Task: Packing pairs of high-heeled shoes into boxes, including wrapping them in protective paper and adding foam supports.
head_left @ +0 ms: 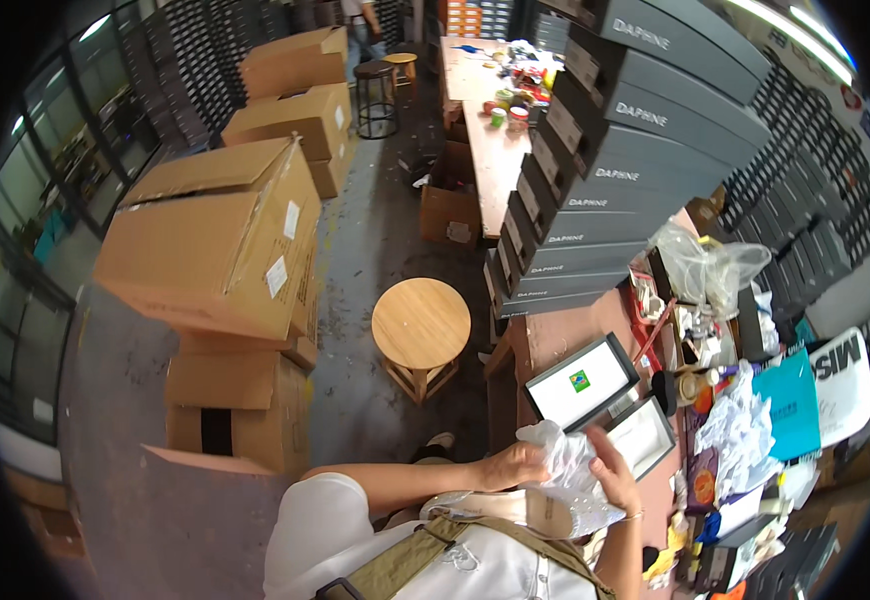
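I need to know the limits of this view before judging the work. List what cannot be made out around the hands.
Head view only:
- Shoe: its toe end is wrapped in the white tissue paper, so its shape there is hidden.
- Left hand: fingertips buried in the paper; the grip cannot be judged.
- Right hand: palm faces away; the contact is hidden.
- Open box: its inside is hidden by the white liner.
- Clutter on the workbench at right: too small and bent by the fisheye.
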The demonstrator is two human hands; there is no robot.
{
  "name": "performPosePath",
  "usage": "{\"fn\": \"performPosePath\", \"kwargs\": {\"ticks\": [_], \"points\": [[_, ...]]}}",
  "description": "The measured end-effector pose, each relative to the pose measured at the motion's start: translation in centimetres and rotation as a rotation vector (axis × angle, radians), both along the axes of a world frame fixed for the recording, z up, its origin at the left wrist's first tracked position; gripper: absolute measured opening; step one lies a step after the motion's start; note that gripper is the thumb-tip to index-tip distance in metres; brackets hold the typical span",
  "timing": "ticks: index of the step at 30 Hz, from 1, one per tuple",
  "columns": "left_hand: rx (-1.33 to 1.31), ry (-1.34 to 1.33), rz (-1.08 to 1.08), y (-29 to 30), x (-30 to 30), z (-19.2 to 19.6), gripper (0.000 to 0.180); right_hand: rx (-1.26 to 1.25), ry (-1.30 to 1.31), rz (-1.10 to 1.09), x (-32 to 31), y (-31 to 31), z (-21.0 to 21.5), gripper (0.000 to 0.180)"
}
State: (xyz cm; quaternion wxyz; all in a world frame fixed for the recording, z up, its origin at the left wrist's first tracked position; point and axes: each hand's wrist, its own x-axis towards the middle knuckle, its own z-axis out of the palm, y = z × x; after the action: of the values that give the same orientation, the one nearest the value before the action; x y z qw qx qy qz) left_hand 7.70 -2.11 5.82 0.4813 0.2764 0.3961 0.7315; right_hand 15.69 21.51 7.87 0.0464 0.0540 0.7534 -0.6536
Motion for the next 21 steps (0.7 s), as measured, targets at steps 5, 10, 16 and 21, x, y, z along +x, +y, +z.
{"fn": "performPosePath", "kwargs": {"ticks": [5,10,16,21], "points": [[-0.034,-0.166,0.145,-2.3,2.5,1.4,0.024,-0.367,-0.163,0.135,-1.2,-4.5,-0.8,0.05],[-0.237,-0.189,0.336,-5.3,1.6,-0.4,0.034,0.491,0.273,0.251,-3.3,-8.6,2.5,0.025],[-0.2,-0.574,0.366,-11.2,-2.2,1.6,0.041,0.468,0.378,0.435,-6.7,-13.8,5.3,0.024],[-0.267,-0.309,0.526,-16.4,-3.9,-1.3,0.036,0.425,0.469,0.349,-9.7,-18.5,4.5,0.035]]}}
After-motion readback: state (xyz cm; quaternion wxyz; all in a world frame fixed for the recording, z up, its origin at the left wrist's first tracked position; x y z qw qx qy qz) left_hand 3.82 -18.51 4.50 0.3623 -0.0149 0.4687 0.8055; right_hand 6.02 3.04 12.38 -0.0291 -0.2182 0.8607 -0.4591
